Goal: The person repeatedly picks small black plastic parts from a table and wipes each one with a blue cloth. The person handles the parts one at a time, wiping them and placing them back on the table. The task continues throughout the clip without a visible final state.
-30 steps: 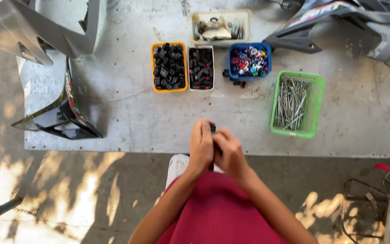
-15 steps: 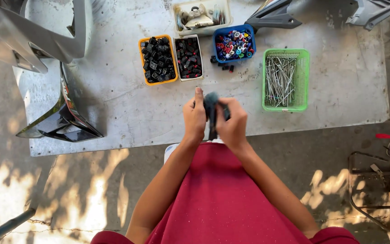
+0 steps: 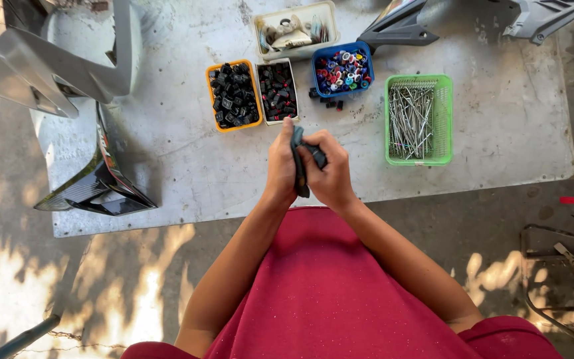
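Left hand (image 3: 280, 166) and right hand (image 3: 330, 174) are pressed together, both closed on a dark part (image 3: 298, 163) above the table (image 3: 499, 133) edge. Judged step: fitting by hand. Next move calls for steady, aligned pressure.

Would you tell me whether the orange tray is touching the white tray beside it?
Touching: the head view shows the orange tray pressed side by side against the white tray, with no gap visible.
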